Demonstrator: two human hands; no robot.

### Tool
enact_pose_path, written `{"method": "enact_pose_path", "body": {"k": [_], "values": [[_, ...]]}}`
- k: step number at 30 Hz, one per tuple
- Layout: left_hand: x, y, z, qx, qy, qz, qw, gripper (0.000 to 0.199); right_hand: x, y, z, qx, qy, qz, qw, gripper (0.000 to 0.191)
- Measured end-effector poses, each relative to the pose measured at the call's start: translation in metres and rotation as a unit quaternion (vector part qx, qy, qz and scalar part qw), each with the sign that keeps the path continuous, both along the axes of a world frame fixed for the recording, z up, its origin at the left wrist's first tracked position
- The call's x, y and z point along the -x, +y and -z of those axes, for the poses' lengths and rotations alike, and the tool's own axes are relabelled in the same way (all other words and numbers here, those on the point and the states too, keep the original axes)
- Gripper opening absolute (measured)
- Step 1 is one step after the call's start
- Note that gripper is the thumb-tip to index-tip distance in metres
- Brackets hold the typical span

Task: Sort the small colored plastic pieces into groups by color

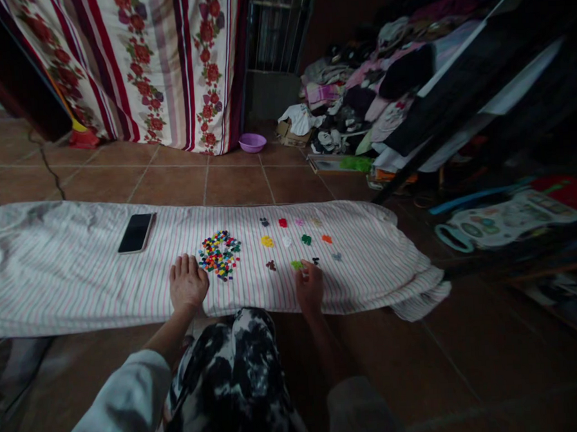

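On the striped cloth, my left hand (189,282) lies flat with its fingers stretched out, just left of a mixed heap of small coloured pieces (221,253). My right hand (310,286) has its fingers pinched at the small lime-green pile (297,265); anything between the fingertips is too small to make out. Beside those fingers is a black pile (315,261). Other little one-colour piles stand in rows around it, among them yellow (267,241), red (282,223), dark green (306,239), orange (327,238), brown (271,265) and grey (337,256).
A phone (137,233) lies on the striped cloth (93,278), left of the heap. Beyond, on the tiled floor, are a purple basin (252,142), a red broom head (84,138) and a large heap of clothes (364,89). A floral curtain (164,68) hangs behind.
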State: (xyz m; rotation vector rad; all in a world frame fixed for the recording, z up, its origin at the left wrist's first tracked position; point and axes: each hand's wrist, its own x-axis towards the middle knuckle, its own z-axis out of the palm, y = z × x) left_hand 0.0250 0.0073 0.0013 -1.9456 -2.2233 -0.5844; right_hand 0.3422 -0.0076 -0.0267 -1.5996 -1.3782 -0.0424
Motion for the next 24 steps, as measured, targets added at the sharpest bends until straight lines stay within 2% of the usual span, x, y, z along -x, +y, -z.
{"method": "enact_pose_path", "body": {"k": [4,9,13,16,24], "values": [[0.001,0.0,0.002,-0.008,0.008,0.0,1.0,0.053,0.023,-0.005,-0.01,-0.002,0.02,-0.02,1.0,0.027],[0.0,0.001,0.004,-0.009,0.002,-0.007,1.0,0.053,0.067,-0.005,-0.015,0.053,0.001,-0.141,0.989,0.027],[0.0,0.001,0.004,-0.011,-0.001,-0.005,1.0,0.053,0.099,0.0,-0.017,0.127,-0.036,-0.207,0.969,0.027],[0.0,0.001,0.004,-0.018,-0.001,-0.004,1.0,0.052,0.116,0.006,-0.019,0.173,-0.046,-0.234,0.956,0.03],[0.001,0.002,0.006,-0.026,-0.007,0.0,1.0,0.052,0.144,0.026,-0.032,0.217,-0.095,-0.267,0.934,0.031]]}}
